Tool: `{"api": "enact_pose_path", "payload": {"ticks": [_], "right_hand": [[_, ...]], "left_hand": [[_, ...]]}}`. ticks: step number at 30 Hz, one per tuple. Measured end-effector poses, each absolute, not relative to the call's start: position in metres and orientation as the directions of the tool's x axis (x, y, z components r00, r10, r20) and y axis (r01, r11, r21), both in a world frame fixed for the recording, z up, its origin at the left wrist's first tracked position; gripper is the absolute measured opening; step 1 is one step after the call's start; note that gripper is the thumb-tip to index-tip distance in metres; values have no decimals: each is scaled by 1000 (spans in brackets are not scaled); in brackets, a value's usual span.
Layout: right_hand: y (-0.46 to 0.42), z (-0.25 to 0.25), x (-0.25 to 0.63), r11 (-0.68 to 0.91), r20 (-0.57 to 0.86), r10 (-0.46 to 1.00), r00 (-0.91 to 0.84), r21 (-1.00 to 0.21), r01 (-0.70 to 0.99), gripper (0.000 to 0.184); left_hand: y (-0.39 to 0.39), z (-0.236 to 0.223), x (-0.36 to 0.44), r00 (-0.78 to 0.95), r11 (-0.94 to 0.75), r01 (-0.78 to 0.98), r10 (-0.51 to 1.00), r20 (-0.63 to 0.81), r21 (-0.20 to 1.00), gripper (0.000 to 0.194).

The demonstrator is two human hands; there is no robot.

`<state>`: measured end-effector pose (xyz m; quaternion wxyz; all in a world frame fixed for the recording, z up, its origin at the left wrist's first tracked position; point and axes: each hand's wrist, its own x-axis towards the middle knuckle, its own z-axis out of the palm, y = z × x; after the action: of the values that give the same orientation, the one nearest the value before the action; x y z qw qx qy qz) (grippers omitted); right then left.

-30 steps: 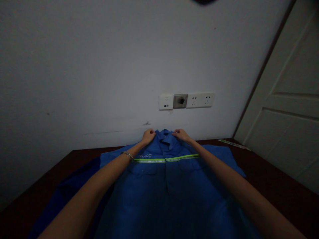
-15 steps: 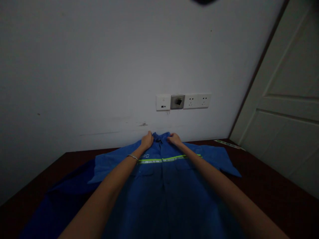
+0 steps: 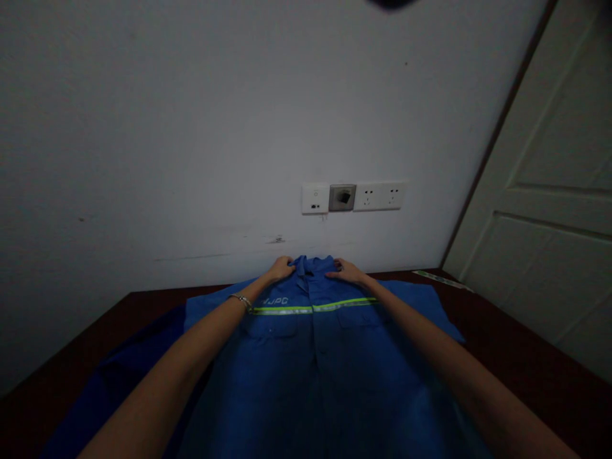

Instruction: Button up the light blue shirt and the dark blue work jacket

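Observation:
A blue work shirt (image 3: 310, 370) with a yellow-green reflective stripe across the chest lies front up on a dark wooden table (image 3: 516, 357). Its collar (image 3: 313, 266) points toward the wall. My left hand (image 3: 281, 268), with a bracelet at the wrist, rests on the left side of the collar with its fingers curled on the cloth. On the right side of the collar my right hand (image 3: 347, 271) lies flatter, fingers pressed on the fabric. Both forearms stretch over the shirt.
A white wall stands right behind the table, with a row of sockets and a switch (image 3: 354, 197) above the collar. A white panelled door (image 3: 549, 210) is at the right. A thin pale strip (image 3: 442, 278) lies at the table's far right corner.
My hands moved slightly apart on the collar and lowered onto it. The shirt's shoulders now lie flatter and more spread.

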<state>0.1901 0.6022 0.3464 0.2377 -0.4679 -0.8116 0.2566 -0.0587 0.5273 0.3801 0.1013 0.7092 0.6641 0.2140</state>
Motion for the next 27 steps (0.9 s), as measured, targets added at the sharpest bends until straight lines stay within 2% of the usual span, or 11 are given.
{"api": "enact_pose_path", "payload": {"ticks": [3, 6, 11, 13, 16, 18, 20, 23, 25, 27], "right_hand": [[602, 351, 173, 369, 130, 904, -407, -716, 592, 47], [604, 360, 169, 353, 99, 892, -441, -762, 542, 36], [604, 380, 185, 366, 143, 861, -488, -840, 400, 33], [603, 389, 192, 362, 177, 853, -491, -878, 313, 32], [598, 401, 197, 344, 223, 831, -509, -926, 156, 32], [594, 408, 198, 366, 247, 813, -527, -921, 132, 34], [590, 414, 199, 406, 250, 797, -550, -896, 181, 38], [587, 419, 200, 439, 221, 776, -590, -861, 256, 42], [589, 421, 202, 439, 216, 778, -589, -859, 265, 43], [594, 422, 204, 436, 227, 788, -573, -862, 258, 44]], "left_hand": [[527, 389, -59, 43, -124, 886, 981, 189, 446, 21], [527, 400, -63, 52, -148, 867, 976, 210, 476, 24], [532, 416, -67, 91, -155, 740, 987, 131, 654, 36], [536, 421, -68, 89, -125, 695, 992, 87, 708, 32], [538, 426, -68, 24, -58, 684, 998, 57, 727, 20], [536, 429, -67, -21, -23, 670, 999, 50, 742, 14], [532, 431, -65, -13, -9, 566, 1000, 20, 824, 15], [525, 435, -62, 95, 35, 284, 993, -65, 958, 29], [523, 439, -61, 133, 77, 171, 986, -101, 982, 35], [522, 444, -61, 105, 82, 129, 990, -96, 988, 36]]}}
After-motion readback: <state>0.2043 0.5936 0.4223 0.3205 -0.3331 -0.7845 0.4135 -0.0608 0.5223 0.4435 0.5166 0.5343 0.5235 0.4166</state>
